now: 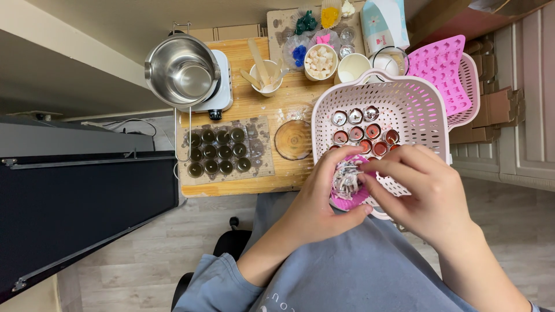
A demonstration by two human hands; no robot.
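My left hand point(315, 205) cups a small pink mould point(350, 199) that has a grey-and-white marbled wax piece point(346, 178) in it. My right hand point(425, 190) pinches the mould's upper edge with thumb and fingers. Both hands hover over the near rim of a pink perforated basket point(419, 107), which holds several small round tealight cups point(364, 130) with red or pale wax.
On the wooden table point(260, 104): a steel pot point(182, 69) on a white hotplate, a board of several dark round cups point(222, 151), a clear glass dish point(293, 138), cups with sticks and wax cubes, a pink silicone mould tray point(442, 63). A black case stands at left.
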